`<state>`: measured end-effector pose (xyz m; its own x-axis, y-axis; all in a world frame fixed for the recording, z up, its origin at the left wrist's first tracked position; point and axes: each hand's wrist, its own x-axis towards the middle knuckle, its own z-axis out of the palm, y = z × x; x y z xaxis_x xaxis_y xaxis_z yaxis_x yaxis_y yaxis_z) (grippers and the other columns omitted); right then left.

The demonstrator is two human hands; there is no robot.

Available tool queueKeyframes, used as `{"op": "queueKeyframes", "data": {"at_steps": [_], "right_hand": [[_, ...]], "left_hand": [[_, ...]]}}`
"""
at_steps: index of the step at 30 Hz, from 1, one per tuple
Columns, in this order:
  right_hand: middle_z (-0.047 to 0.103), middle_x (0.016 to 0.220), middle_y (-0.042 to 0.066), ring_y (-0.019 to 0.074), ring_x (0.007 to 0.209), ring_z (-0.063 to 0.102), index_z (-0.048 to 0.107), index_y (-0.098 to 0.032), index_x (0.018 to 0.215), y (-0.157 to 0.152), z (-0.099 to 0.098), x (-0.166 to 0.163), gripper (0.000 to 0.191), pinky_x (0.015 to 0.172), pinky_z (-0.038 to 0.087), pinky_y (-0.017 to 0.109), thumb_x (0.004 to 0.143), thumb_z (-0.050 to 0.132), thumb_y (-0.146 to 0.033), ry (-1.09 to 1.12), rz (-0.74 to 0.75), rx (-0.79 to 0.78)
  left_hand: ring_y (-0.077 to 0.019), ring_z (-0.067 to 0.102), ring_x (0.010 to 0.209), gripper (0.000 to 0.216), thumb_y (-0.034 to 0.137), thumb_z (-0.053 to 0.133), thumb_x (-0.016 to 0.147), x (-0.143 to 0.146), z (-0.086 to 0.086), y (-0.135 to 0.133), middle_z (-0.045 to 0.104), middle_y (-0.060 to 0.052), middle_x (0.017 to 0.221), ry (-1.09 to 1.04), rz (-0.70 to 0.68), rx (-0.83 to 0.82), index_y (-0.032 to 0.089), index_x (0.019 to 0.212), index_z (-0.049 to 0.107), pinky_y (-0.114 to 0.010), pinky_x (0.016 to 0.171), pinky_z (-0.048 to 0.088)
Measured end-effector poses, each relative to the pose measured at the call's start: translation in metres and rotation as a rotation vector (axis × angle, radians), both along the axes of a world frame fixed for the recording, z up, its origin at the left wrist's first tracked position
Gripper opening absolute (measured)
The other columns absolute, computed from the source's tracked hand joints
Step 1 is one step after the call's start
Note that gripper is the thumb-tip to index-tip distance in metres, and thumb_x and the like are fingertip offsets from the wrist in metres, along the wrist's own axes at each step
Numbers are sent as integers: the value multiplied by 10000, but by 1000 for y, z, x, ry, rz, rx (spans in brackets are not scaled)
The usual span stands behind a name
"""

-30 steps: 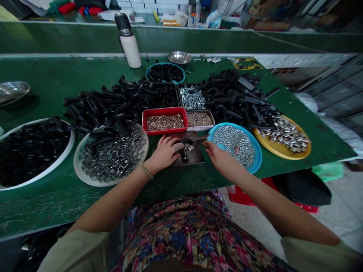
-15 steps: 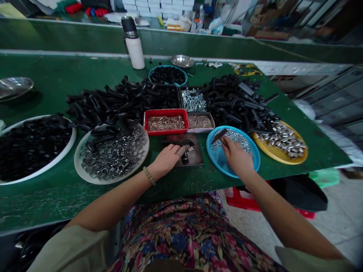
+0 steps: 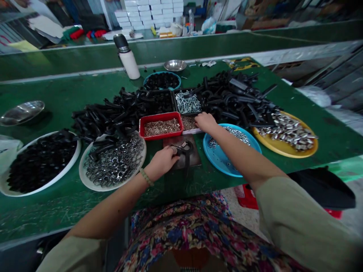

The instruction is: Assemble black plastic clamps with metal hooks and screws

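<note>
On a flat dark metal plate point(image 3: 197, 160) lies a black curved hook-shaped part point(image 3: 187, 158) with a small shiny metal piece point(image 3: 185, 144) at its top. My left hand point(image 3: 163, 160) is closed on this part from the left, fingertips at its upper end. My right hand point(image 3: 206, 122) reaches over the blue plate point(image 3: 211, 160) into a small tray of tiny brownish metal pieces point(image 3: 187, 121). Its fingers point down together among them; whatever they pinch is hidden. Left of that tray stands a red tray point(image 3: 141, 130) of small thin rivet-like pieces.
Heaps of black plastic parts point(image 3: 104, 115) lie behind the trays, beside a tray of silver screws point(image 3: 187, 102). A plate of metal rings point(image 3: 113, 164) is at left, a yellow plate point(image 3: 272, 145) of metal cylinders at right. A white thermos point(image 3: 129, 64) stands behind.
My right hand has moved from the blue plate, where it held a dark flat-ended tool, to the small tray; the tool no longer shows. The black curved part has turned under my left hand.
</note>
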<state>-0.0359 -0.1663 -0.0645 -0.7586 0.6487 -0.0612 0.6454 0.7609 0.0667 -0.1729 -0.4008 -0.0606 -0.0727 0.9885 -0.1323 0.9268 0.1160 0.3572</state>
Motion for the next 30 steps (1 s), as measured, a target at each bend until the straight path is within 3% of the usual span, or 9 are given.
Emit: {"op": "queueKeyframes", "data": {"at_steps": [3,6,9,11,18,24,30], "right_hand": [[672,1106,186,307,1081,547,707,-128,1026,3,-10,-2,253,841,410,385,891,511,-214,30,17,-4],[680,1097,171,298,1066,559,704,-146,1022,5,-13,3,265,835,416,377,899,481,-218,61,10,-1],[706,1023,154,262,976,604,703,-140,1002,10,-13,7,270,811,429,342,890,462,-187,99,-23,-8],[716,993,140,240,928,624,690,-131,1021,12,-12,11,270,795,437,316,869,469,-159,137,-50,-14],[702,996,87,197,917,627,645,-142,1058,-5,-10,30,261,818,450,276,899,444,-193,381,-33,-105],[660,1080,184,278,1010,562,648,-92,1053,3,-13,12,274,822,430,344,867,453,-148,122,-45,5],[663,1062,175,288,1014,541,679,-118,1022,8,-15,7,269,795,418,360,893,467,-221,63,-17,16]], "left_hand": [[-233,603,948,256,368,486,939,-2,14,33,653,-98,1007,117,-6,145,179,965,658,-350,854,460],[-274,540,1078,275,329,469,946,2,21,98,653,-128,1085,218,-14,285,161,998,681,-403,901,415],[-287,524,1107,280,202,435,940,14,15,155,675,-138,1066,244,-103,190,148,986,706,-449,915,380],[-283,552,1070,304,150,415,931,21,8,176,687,-151,1039,242,-123,140,130,977,714,-460,912,380],[-282,570,1074,351,139,364,940,19,-3,178,662,-173,1080,222,-125,176,112,1060,692,-413,881,431],[-287,594,1045,330,109,381,916,19,-2,178,673,-198,1009,206,-117,196,74,998,699,-404,885,440],[-234,633,960,300,132,400,924,8,9,172,698,-131,965,72,-67,258,108,1061,666,-352,878,458]]}}
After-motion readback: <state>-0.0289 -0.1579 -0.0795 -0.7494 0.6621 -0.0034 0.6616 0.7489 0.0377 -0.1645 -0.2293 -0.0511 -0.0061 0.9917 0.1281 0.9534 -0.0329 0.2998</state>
